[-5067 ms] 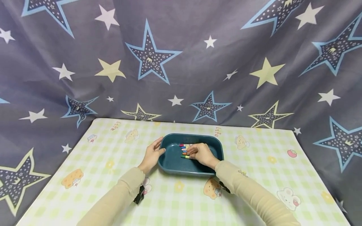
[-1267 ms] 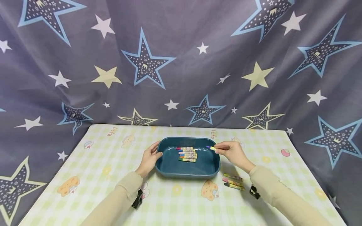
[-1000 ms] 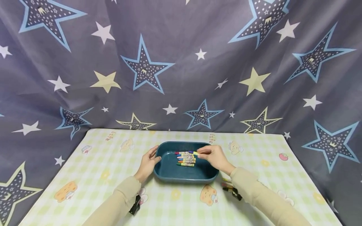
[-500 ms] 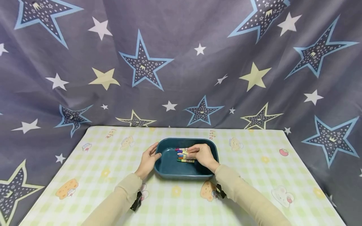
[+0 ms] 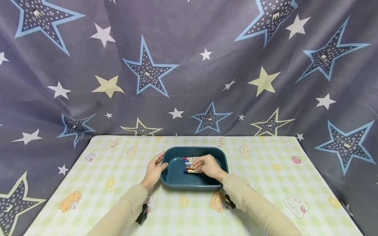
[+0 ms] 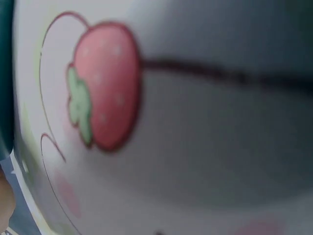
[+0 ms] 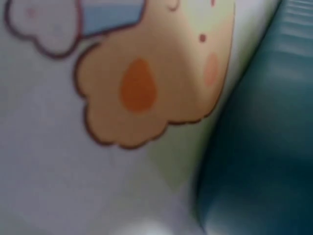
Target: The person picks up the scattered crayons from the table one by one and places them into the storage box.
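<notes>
A dark teal tray [image 5: 174,180] stands on the table, and my left hand [image 5: 154,170] grips its left end, thumb over the rim. In the left wrist view only a sliver of the tray [image 6: 5,78] and a bit of skin show. Inside, a row of crayons [image 5: 186,161] lies side by side, tips to the left, their right ends hidden by my right hand [image 5: 208,166]. That hand reaches into the tray and pinches a purple crayon [image 5: 187,171] at the near side of the row. The right wrist view shows the tray's outer wall [image 7: 259,137].
A checked cloth [image 5: 118,203] with cartoon prints covers the table. Behind it hangs a grey curtain [image 5: 189,59] with stars. My right sleeve [image 5: 251,200] hides part of the table right of the tray.
My right hand has carried the purple crayon from beyond the tray's right rim into the tray, then toward the row's near side, where the green crayon is now hidden. The left hand stays.
</notes>
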Motion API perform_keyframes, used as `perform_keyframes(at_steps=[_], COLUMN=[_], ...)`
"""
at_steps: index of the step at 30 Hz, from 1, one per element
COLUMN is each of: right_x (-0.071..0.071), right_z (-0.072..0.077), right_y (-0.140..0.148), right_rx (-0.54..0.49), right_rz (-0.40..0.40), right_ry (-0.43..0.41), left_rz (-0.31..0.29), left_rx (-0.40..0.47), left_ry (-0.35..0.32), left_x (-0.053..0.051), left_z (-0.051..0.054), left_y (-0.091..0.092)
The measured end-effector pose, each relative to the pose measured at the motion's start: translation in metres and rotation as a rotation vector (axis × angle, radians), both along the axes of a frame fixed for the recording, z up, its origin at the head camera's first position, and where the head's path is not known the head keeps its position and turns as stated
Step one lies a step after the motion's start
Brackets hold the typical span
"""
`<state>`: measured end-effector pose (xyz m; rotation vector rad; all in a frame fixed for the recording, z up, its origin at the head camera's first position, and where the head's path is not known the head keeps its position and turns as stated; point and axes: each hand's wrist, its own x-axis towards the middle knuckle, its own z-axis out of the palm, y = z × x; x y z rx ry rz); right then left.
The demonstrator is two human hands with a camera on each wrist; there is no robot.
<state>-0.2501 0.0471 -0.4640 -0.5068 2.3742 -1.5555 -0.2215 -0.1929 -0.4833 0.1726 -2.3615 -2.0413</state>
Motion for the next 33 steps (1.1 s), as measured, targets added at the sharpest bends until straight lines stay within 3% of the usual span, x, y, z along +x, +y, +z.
perform_keyframes(at_steps=[7, 11, 18, 24, 33], right_x=[0.003, 0.005, 0.003, 0.008, 0.025], right_z=[-0.003, -0.005, -0.001, 0.012, 0.035], right_y=[0.000, 0.000, 0.005, 0.017, 0.063], right_rx=[0.007, 0.004, -0.090, -0.173, -0.177], right_rz=[-0.042, -0.039, -0.062, -0.029, -0.072], right_ry=[0.013, -0.003, 0.091, 0.017, 0.040], left_rz=[-0.005, -0.007, -0.003, 0.006, 0.009], left_rx=[0.000, -0.014, -0.004, -0.003, -0.003], left_ry=[0.041, 0.011, 0.004, -0.004, 0.003], left_x=[0.002, 0.004, 0.003, 0.003, 0.003], left_z=[-0.002, -0.003, -0.002, -0.004, -0.003], left_y=[0.001, 0.001, -0.001, -0.002, -0.001])
